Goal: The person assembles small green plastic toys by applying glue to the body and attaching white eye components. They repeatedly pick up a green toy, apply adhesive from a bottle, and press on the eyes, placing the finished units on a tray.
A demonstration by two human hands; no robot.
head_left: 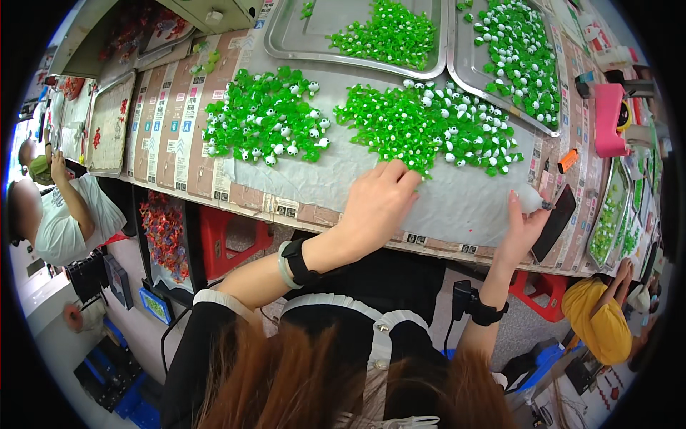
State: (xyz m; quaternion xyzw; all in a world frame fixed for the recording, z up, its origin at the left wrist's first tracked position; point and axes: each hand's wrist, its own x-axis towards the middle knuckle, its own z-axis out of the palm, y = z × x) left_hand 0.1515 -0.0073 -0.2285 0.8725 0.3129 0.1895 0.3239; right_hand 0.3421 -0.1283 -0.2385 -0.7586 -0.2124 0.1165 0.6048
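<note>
From where I stand, the person's left hand (379,204) reaches to the near edge of a heap of small bright-green plastic pieces dotted with white (386,125), in the middle of the bench (161,154). Its fingers are bent down; I can't tell whether they pinch a piece, because the back of the hand covers the tips.

The right hand (525,225) holds a small whitish rounded bottle with a dark tip (529,199), thumb on one side and fingers on the other. The dark tip points rightward, away from the heap, perhaps to keep it clear of the pieces.

Green pieces with white, dark-dotted balls lie in a left pile (264,118) and a right cluster (479,136) that touches the middle heap; the gap on the left probably keeps that pile separate. A pale sheet (443,211) lies beneath, likely to protect the surface. Two shallow metal trays, a left one (286,46) and a right one (468,64), stand beyond, their raised rims presumably stopping pieces from straying.

The far edges of both trays are cut off. A flat black slab (555,225) lies partly behind the right hand, and I can't make out what it is.
</note>
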